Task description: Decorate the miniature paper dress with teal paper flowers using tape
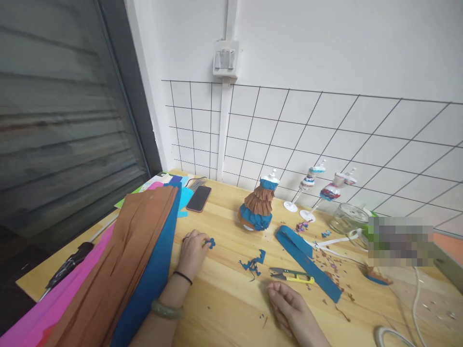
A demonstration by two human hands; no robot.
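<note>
The left hand (pixel 195 246) pinches a small blue cutout (pixel 211 243) between its fingertips, over the middle of the tabletop (pixel 224 294). The right hand (pixel 291 308) is loosely curled near the snips (pixel 294 275) — I cannot tell whether its fingers close on anything. Blue scraps (pixel 253 264) lie between the hands. Further out, a blue-and-brown dress form (pixel 258 202) stands toward the back edge, a phone (pixel 198 198) near the back left corner; brown sheets (pixel 139 231) spread along the left edge.
</note>
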